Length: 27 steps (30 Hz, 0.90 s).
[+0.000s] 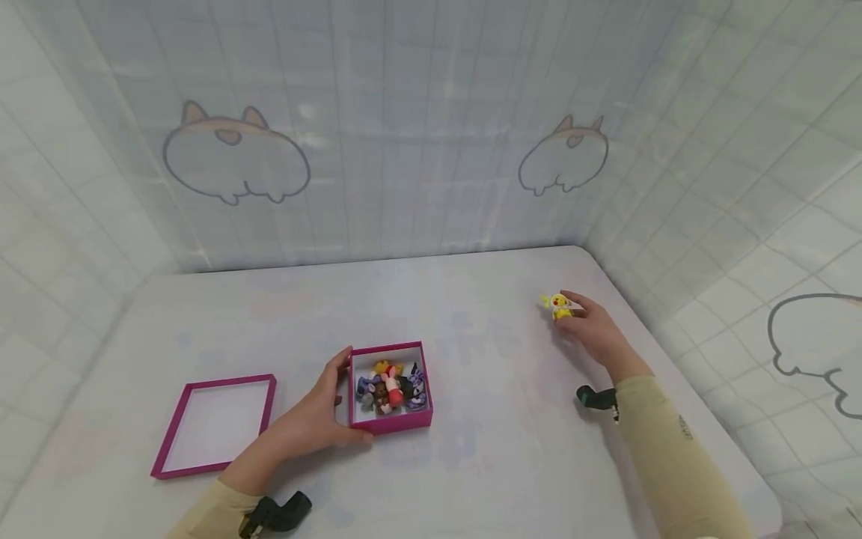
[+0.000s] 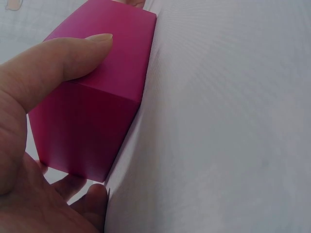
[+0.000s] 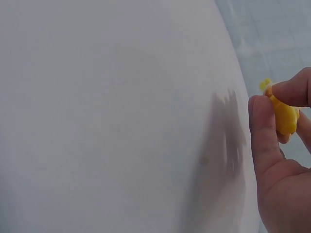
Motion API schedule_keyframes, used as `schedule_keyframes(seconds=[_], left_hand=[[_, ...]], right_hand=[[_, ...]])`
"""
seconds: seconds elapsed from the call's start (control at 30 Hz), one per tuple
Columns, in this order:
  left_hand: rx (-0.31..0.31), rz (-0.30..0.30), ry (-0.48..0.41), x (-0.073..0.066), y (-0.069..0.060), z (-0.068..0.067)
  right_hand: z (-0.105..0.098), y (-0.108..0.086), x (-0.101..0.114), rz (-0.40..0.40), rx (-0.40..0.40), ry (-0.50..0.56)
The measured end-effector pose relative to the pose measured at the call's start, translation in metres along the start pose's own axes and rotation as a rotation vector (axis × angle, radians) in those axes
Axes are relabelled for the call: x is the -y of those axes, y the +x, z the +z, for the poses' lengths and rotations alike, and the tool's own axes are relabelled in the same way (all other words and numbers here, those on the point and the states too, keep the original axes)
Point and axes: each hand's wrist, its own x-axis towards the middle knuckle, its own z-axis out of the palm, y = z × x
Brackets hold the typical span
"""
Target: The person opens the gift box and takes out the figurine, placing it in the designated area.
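A magenta box (image 1: 393, 424) holding several small figurines (image 1: 393, 385) stands on the table, open side up. My left hand (image 1: 323, 419) grips its left side; the left wrist view shows the thumb (image 2: 73, 56) along one wall of the box (image 2: 92, 126) and fingers behind a corner. Far to the right, my right hand (image 1: 595, 333) pinches a small yellow figurine (image 1: 560, 307) near the table's right edge. In the right wrist view the yellow figurine (image 3: 285, 115) is between thumb and fingers of the hand (image 3: 286, 194), partly hidden by them.
A shallow magenta-rimmed lid (image 1: 183, 412) with a white inside lies left of the left forearm. White tiled-pattern curtains (image 1: 404, 150) with animal drawings stand behind the table (image 1: 498, 359) and at both sides.
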Motion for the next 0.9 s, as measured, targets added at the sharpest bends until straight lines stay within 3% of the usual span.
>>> schedule_keyframes(seconds=[0.33,0.63,0.9], left_hand=[[-0.005,0.0,-0.001,0.0,0.0,0.001],[-0.011,-0.009,-0.006,0.002,-0.003,0.0],[-0.012,-0.019,-0.005,-0.002,-0.004,0.002]], right_hand=[[-0.015,0.015,-0.003,0.007,0.008,-0.033],[-0.017,0.024,-0.008,0.045,0.045,0.176],[-0.024,0.024,-0.007,0.094,0.075,0.146]])
